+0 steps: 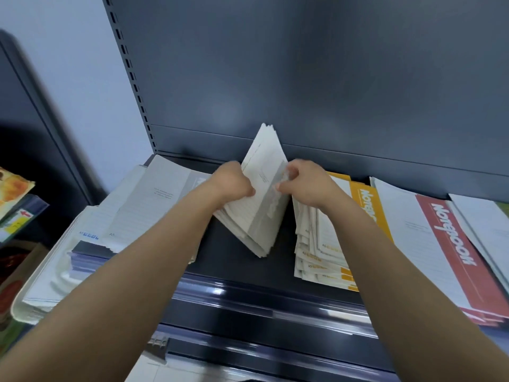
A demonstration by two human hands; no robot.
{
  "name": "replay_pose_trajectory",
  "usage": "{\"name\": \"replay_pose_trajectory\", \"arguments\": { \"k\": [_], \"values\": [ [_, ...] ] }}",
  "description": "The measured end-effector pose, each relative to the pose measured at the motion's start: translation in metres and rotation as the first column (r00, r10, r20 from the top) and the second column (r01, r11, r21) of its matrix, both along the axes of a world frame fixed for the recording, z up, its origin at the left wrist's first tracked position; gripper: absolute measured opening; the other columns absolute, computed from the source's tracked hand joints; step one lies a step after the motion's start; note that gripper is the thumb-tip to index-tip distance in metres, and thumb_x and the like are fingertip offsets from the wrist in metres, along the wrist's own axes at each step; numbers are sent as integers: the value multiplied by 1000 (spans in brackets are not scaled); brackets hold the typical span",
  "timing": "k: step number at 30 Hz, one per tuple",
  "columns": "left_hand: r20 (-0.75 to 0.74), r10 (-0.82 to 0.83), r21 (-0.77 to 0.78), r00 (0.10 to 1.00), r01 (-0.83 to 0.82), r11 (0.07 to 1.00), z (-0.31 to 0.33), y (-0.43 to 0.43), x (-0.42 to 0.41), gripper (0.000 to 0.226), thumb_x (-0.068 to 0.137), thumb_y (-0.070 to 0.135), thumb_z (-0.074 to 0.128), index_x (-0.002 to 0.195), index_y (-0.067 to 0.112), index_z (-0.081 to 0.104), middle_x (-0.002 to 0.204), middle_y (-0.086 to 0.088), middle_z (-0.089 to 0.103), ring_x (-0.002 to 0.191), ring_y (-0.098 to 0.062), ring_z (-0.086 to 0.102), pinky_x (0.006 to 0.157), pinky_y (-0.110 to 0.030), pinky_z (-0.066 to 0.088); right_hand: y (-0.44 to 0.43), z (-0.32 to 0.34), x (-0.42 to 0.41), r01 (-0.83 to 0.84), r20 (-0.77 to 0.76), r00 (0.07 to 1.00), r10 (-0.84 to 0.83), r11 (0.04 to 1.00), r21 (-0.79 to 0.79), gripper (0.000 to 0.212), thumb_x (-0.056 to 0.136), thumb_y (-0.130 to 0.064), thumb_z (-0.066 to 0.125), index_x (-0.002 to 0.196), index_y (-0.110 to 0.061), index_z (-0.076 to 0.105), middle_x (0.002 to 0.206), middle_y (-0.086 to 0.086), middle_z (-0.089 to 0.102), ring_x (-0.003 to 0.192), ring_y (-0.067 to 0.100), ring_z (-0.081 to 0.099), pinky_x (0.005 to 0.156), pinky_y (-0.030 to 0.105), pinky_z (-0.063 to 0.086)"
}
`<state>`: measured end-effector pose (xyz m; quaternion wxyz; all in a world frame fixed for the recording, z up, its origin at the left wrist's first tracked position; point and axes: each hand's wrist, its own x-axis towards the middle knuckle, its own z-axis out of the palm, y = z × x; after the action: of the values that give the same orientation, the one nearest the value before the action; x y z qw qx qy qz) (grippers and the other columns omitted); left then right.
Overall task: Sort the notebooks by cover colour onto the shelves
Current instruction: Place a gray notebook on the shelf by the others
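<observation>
My left hand (234,184) and right hand (305,183) grip a tilted sheaf of pale paper notebooks (261,216) on the dark metal shelf (234,260).

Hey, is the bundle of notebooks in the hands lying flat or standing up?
Standing up, tilted: the notebook bundle has one corner raised, lower edge at the shelf, gripped by the left hand and right hand.

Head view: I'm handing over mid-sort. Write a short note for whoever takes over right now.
Hands: left hand and right hand both grip a bundle of notebooks stood on edge on the shelf.
Piles: grey pile to its left, yellow pile to its right, red pile further right.
Done: three colour piles laid.
Left: lay the bundle on its matching pile; its cover colour is hard to tell.
</observation>
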<state>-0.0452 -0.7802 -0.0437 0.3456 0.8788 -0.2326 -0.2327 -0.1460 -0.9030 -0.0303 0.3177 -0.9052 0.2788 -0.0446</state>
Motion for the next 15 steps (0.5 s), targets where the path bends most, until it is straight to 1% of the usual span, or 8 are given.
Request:
{"name": "replay_pose_trajectory", "arguments": {
  "k": [2,4,5,8,10,12,13,15],
  "values": [
    [196,-97,111,976,76,991,23,12,5,31,81,15,69,107,6,54,106,-6,57,95,-25,56,77,-33,48,-5,5,9,8,128,992,-14,999,51,60,83,-25,67,137,-15,42,136,3,47,114,18,49,84,28,40],
    [345,-182,188,921,122,974,43,25,7,23,81,17,69,94,12,50,96,-2,55,85,-22,52,63,-30,40,-5,13,17,-23,301,953,-37,981,192,81,79,-40,68,146,-21,26,146,-1,35,129,18,40,101,34,40],
    [400,-206,210,893,130,969,50,30,5,23,80,17,69,93,13,50,94,-2,54,83,-22,51,61,-30,37,-5,15,20,-46,373,926,-62,961,273,88,78,-49,67,149,-26,19,149,-4,30,134,17,36,107,35,36],
    [484,-239,239,842,136,961,53,39,-5,25,79,14,68,99,13,52,95,-3,57,88,-26,54,67,-30,37,-5,17,32,-44,447,880,-162,909,415,90,83,-58,60,150,-35,6,155,-4,21,140,13,26,104,26,25],
    [488,-259,271,833,137,953,44,40,-16,24,80,14,65,100,12,51,98,-5,58,90,-28,55,69,-32,41,-6,9,37,-15,436,873,-220,880,475,86,83,-57,60,150,-35,12,146,-2,35,134,12,35,98,24,28],
    [492,-276,307,826,132,942,32,40,-26,23,82,13,62,100,12,49,104,-9,59,93,-31,56,70,-33,42,-4,-4,37,38,435,842,-321,838,545,73,84,-47,66,145,-28,29,119,-8,52,115,9,49,89,21,33],
    [509,-281,320,814,124,939,27,40,-29,23,83,12,60,102,12,47,106,-10,60,95,-32,57,68,-33,40,-4,-10,37,63,436,821,-370,816,574,59,85,-41,67,136,-25,42,107,-10,53,105,9,52,85,20,36],
    [525,-284,331,802,116,937,24,40,-33,25,84,10,59,106,12,46,109,-12,60,96,-33,57,67,-33,38,-3,-17,37,84,431,806,-406,799,596,22,87,-33,66,104,-20,61,94,-8,54,87,9,52,73,20,39]
  ]
}}
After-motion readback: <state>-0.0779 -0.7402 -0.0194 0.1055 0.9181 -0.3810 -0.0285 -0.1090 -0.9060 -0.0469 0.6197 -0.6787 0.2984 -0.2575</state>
